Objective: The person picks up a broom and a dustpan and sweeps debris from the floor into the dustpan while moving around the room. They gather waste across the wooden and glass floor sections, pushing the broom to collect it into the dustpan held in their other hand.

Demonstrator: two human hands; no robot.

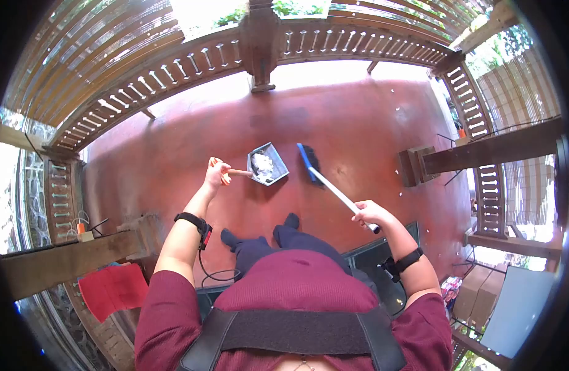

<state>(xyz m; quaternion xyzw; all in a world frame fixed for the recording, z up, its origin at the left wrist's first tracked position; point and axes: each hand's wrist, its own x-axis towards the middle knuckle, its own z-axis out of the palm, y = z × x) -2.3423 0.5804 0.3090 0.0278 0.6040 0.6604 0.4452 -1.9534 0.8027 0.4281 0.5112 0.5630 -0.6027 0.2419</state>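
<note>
My left hand (217, 171) is closed round the wooden handle of a dustpan (278, 158), a grey open pan that holds a heap of white scraps (261, 164). To the right, my right hand (369, 213) grips the white pole of a broom (334, 190) near its black end. The broom's blue head (306, 157) with dark bristles is beside the pan on the right, with a gap between them. Both tools are over the red floor in front of my feet.
Small white bits dot the red floor (352, 117) at the right. A wooden post (414, 167) with a beam stands at the right, and a railing (173, 71) runs along the far side. A red cloth (113, 289) lies at the left, cardboard boxes (477, 295) at the lower right.
</note>
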